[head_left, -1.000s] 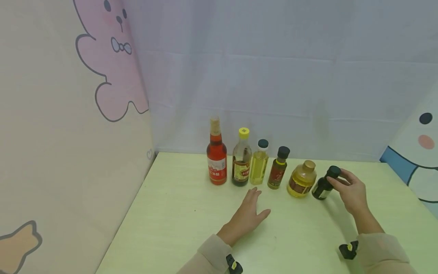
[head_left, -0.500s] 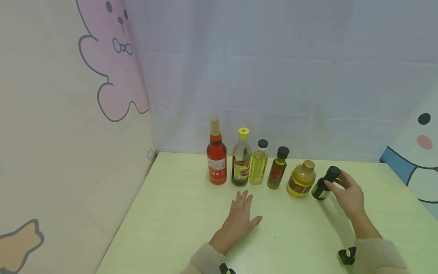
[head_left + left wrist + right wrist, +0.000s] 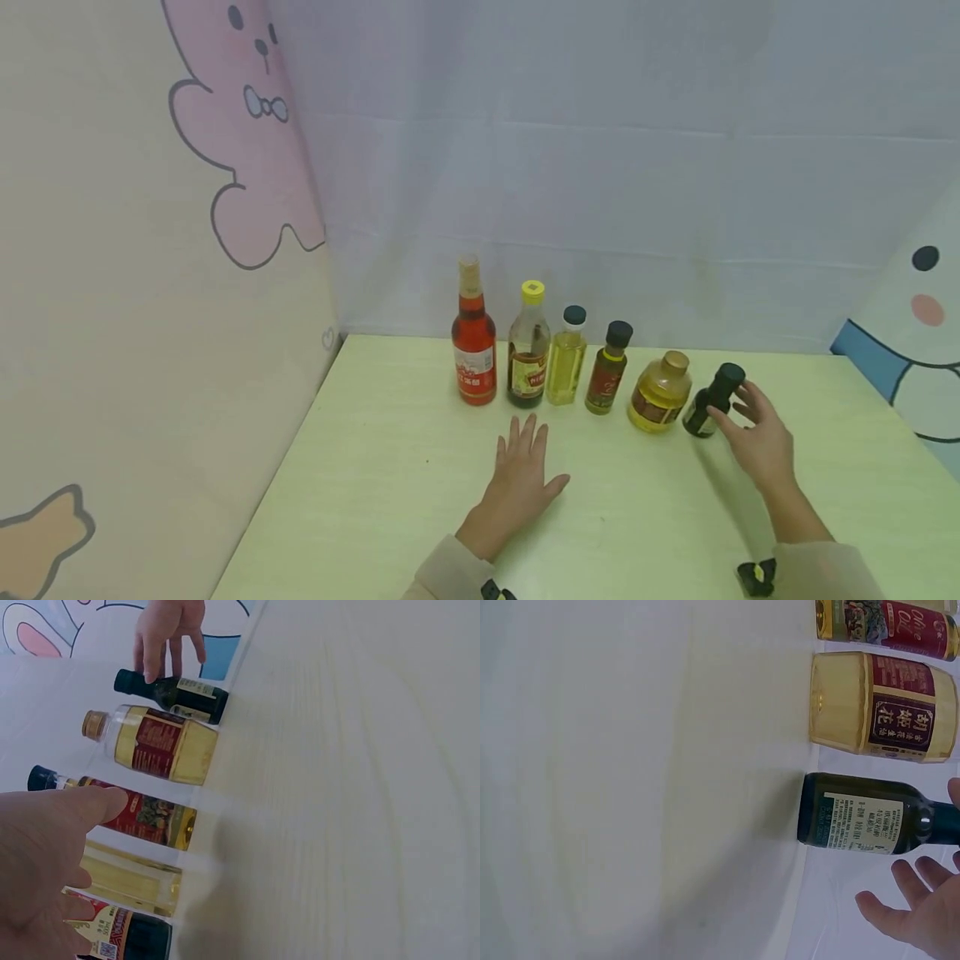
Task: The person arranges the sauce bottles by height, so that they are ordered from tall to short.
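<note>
At the right end of a row of bottles stands a small dark green bottle (image 3: 705, 410) with a label, upright on the table (image 3: 360, 500). My right hand (image 3: 761, 437) is beside its neck, thumb at the near side and fingers spread apart; in the right wrist view the fingers (image 3: 907, 889) are off the glass. My left hand (image 3: 517, 483) is held with fingers spread in front of the yellow-capped sauce bottle (image 3: 528, 362), holding nothing. To the green bottle's left is a squat oil bottle (image 3: 660, 396) with a gold cap.
Leftward in the row come an olive oil bottle (image 3: 606, 383) with a black cap, a clear bottle of pale oil (image 3: 567, 367) and a tall red bottle (image 3: 474, 358). A pale curtain (image 3: 600, 183) hangs behind the table, with a printed wall (image 3: 150, 333) at left.
My left hand has drawn back slightly left and spread its fingers. My right hand has slid a little down and left beside the green bottle, its fingers loosening. The bottles stay in place.
</note>
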A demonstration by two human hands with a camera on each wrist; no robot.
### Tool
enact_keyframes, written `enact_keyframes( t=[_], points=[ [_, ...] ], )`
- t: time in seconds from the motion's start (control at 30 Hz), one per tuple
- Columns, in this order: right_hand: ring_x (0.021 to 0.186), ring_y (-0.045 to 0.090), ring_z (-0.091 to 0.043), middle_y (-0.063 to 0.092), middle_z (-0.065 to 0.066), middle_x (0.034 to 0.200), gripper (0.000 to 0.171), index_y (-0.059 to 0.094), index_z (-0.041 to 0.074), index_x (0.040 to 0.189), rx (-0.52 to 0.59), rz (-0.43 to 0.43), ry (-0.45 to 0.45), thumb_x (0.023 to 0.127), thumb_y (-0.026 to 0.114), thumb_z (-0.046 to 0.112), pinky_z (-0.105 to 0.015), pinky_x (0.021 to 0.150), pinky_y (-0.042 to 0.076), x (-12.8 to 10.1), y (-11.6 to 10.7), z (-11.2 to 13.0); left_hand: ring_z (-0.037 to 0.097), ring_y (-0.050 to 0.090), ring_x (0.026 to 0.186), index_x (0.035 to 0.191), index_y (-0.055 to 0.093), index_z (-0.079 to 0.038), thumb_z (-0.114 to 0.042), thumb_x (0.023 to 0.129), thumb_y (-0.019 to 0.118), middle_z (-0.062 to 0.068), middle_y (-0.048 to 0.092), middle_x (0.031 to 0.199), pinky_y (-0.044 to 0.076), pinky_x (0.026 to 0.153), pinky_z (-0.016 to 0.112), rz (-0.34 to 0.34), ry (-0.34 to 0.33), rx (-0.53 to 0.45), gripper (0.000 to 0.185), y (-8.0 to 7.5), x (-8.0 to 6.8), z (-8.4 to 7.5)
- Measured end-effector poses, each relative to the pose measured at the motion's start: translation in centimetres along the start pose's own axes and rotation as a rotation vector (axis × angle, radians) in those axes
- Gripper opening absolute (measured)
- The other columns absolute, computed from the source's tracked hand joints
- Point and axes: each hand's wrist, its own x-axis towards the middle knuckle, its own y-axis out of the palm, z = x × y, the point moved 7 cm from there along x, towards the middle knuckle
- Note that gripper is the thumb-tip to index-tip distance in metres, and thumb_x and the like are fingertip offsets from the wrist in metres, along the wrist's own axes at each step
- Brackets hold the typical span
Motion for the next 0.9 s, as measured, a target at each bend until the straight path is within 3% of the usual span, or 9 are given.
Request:
enact_keyframes(
  t=[0.2, 0.4, 0.6, 0.9],
  points=[
    [0.113, 0.039, -0.047, 0.03, -0.025, 0.138, 0.076, 0.014, 0.006, 0.144, -0.025, 0.045, 0.021, 0.088, 0.056, 0.037, -0.06, 0.084, 0.034, -1.2, 0.5, 0.4, 0.037, 0.012, 0.131, 0.137, 0.034, -0.003, -0.048, 0.083, 0.057, 0.016, 0.023, 0.144, 0.018, 0.099, 0.056, 0.009, -0.019, 0.032, 0.074, 0.1, 0.0, 0.2],
    [0.114, 0.034, -0.051, 0.023, -0.032, 0.137, 0.081, 0.002, 0.002, 0.143, -0.081, 0.174, 0.043, 0.091, 0.049, 0.041, -0.064, 0.082, 0.03, -2.3, 1.1, 1.4, 0.037, 0.01, 0.132, 0.139, 0.032, -0.005, -0.051, 0.084, 0.055, 0.014, 0.02, 0.145, 0.017, 0.1, 0.056, 0.02, -0.04, 0.067, 0.075, 0.2, 0.3, 0.7],
    [0.114, 0.031, -0.053, 0.017, -0.032, 0.139, 0.084, -0.002, 0.001, 0.142, -0.125, 0.239, 0.033, 0.091, 0.046, 0.045, -0.065, 0.08, 0.032, -3.0, 1.6, 2.9, 0.037, 0.008, 0.132, 0.14, 0.031, -0.007, -0.054, 0.084, 0.052, 0.013, 0.018, 0.146, 0.015, 0.099, 0.057, 0.025, -0.048, 0.078, 0.076, 0.1, 0.5, 0.9],
    [0.112, 0.03, -0.057, 0.023, -0.041, 0.131, 0.088, -0.004, 0.003, 0.143, -0.177, 0.332, 0.028, 0.088, 0.043, 0.054, -0.066, 0.08, 0.031, -4.0, 2.6, 4.8, 0.036, 0.004, 0.132, 0.142, 0.027, -0.009, -0.057, 0.084, 0.049, 0.012, 0.012, 0.148, 0.012, 0.099, 0.059, 0.048, -0.074, 0.095, 0.078, 0.0, 0.5, 1.3]
  ],
)
